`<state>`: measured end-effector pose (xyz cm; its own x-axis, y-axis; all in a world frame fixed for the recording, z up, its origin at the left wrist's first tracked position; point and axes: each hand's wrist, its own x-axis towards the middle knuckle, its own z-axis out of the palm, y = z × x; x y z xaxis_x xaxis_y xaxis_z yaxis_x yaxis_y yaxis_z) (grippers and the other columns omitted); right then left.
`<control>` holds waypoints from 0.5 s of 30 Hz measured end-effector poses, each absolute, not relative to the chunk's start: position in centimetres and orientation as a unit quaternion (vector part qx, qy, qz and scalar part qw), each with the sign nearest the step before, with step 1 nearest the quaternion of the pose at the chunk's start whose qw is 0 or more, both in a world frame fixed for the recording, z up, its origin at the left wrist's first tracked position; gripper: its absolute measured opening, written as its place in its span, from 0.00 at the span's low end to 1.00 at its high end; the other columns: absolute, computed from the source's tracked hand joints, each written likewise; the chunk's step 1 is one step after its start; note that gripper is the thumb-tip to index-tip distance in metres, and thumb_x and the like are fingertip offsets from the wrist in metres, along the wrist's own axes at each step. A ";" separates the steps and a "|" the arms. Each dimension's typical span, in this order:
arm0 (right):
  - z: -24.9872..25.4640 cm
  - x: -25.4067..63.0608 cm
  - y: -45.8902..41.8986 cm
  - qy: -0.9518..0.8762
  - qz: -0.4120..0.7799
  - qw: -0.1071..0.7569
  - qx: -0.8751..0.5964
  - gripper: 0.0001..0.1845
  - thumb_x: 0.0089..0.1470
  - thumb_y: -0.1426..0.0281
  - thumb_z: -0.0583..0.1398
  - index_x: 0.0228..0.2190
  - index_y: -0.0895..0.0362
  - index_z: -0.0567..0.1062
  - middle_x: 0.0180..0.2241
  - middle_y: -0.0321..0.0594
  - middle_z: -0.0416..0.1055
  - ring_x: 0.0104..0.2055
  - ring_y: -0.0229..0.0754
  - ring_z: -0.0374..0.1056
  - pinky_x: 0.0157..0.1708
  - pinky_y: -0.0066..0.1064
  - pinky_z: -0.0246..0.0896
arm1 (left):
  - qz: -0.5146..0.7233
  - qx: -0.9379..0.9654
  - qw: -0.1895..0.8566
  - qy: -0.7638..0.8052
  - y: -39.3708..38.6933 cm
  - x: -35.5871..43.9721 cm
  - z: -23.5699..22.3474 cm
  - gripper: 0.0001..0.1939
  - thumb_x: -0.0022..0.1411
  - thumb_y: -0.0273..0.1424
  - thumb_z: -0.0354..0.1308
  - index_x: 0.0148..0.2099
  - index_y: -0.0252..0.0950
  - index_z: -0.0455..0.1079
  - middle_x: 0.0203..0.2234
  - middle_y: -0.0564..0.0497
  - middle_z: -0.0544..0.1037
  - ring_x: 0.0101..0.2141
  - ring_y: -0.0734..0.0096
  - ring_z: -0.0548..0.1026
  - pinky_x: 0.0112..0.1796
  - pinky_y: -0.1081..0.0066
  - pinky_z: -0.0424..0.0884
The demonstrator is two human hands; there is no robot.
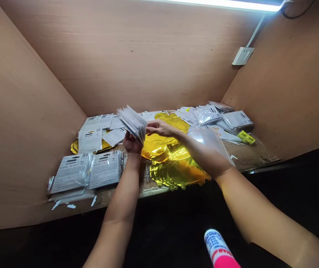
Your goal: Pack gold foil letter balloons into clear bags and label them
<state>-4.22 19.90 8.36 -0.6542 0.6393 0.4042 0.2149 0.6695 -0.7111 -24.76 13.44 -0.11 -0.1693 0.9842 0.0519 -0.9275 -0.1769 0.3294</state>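
Observation:
A thick stack of white printed cards [133,122], perhaps in clear sleeves, is tilted up above the table. My left hand [132,143] is closed around its lower end. At the stack's right edge, my right hand [159,128] has its fingers bent and pressed against the cards; the fingertips are partly hidden. Shiny gold foil balloons [180,165], flat and overlapping, lie beneath and to the right of my hands. More white cards [90,140] are spread out left of the stack, some on top of gold foil.
Bagged card packs [105,169] sit in piles at the front left. More packs [206,114] and a yellow label [246,137] are at the back right, near a clear plastic sheet [208,139]. Wooden walls [137,56] enclose the table. A pink-and-white tube [218,247] shows at the bottom.

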 end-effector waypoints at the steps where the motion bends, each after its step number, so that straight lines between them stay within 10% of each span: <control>1: 8.0 -5.1 20.6 -0.864 0.312 0.293 -0.264 0.20 0.70 0.59 0.63 0.54 0.59 0.78 0.46 0.48 0.82 0.47 0.46 0.76 0.49 0.36 0.73 | 0.770 0.127 0.617 0.105 13.4 -25.3 -0.1 0.15 0.75 0.36 0.55 0.54 0.38 0.79 0.44 0.47 0.88 0.51 0.67 0.85 0.59 0.66 0.77; 5: 7.2 -7.8 23.3 -0.910 0.109 0.126 -0.380 0.25 0.64 0.77 0.63 0.61 0.60 0.76 0.65 0.58 0.73 0.66 0.53 0.68 0.65 0.46 0.62 | 0.810 0.138 0.567 0.059 12.8 -27.0 0.1 0.11 0.74 0.32 0.55 0.49 0.38 0.79 0.46 0.49 0.86 0.49 0.77 0.84 0.55 0.78 0.75; 9: 8.0 -9.6 24.4 -0.942 -0.026 -0.060 -0.330 0.19 0.67 0.80 0.57 0.55 0.60 0.79 0.58 0.54 0.79 0.64 0.50 0.68 0.70 0.49 0.48 | 0.784 0.130 0.601 0.086 12.5 -26.9 0.6 0.10 0.73 0.33 0.56 0.48 0.37 0.79 0.42 0.48 0.87 0.44 0.76 0.85 0.52 0.76 0.78; 15: 17.2 -4.4 25.4 -0.818 0.096 0.379 -0.423 0.19 0.71 0.80 0.49 0.48 0.65 0.79 0.44 0.50 0.80 0.45 0.40 0.66 0.54 0.33 0.54 | 0.767 0.079 0.614 0.168 13.4 -25.1 1.3 0.10 0.70 0.34 0.62 0.49 0.37 0.80 0.39 0.47 0.88 0.45 0.64 0.86 0.57 0.61 0.80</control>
<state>-4.43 25.43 17.22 -0.3562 0.7636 0.5385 0.6187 0.6246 -0.4765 -25.13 13.38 1.34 -0.2337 0.9686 -0.0850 -0.9153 -0.1896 0.3553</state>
